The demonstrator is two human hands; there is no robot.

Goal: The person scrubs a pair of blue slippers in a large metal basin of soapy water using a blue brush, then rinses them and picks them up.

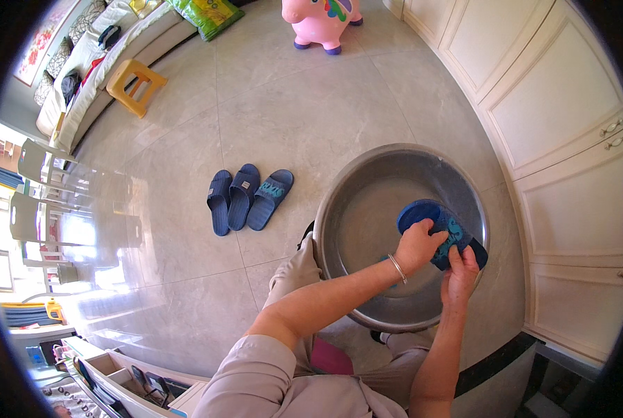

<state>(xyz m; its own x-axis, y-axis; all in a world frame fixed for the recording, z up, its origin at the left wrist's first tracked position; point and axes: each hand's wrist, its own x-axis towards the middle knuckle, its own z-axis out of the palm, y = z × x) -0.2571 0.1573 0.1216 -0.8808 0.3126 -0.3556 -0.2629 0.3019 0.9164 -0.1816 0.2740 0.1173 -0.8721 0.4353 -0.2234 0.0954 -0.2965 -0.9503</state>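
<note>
A blue slide slipper (455,230) with teal raised lettering on its strap is tilted over the right side of a large grey basin (363,219). My left hand (418,245), with silver bangles at the wrist, grips it near the strap's edge. At the other end of the strap, my right hand (460,271) holds the slipper's side between thumb and fingers. Small bits of blue show in the basin beside my left forearm, which hides most of them. On the floor left of the basin lie three more blue slippers (242,196), side by side.
Cream cabinets (546,130) line the right side. A pink toy animal (319,23) stands on the tiled floor ahead. At the upper left are a yellow plastic stool (133,86), a sofa (149,42) and a green bag (207,18). White chairs (29,217) stand at far left.
</note>
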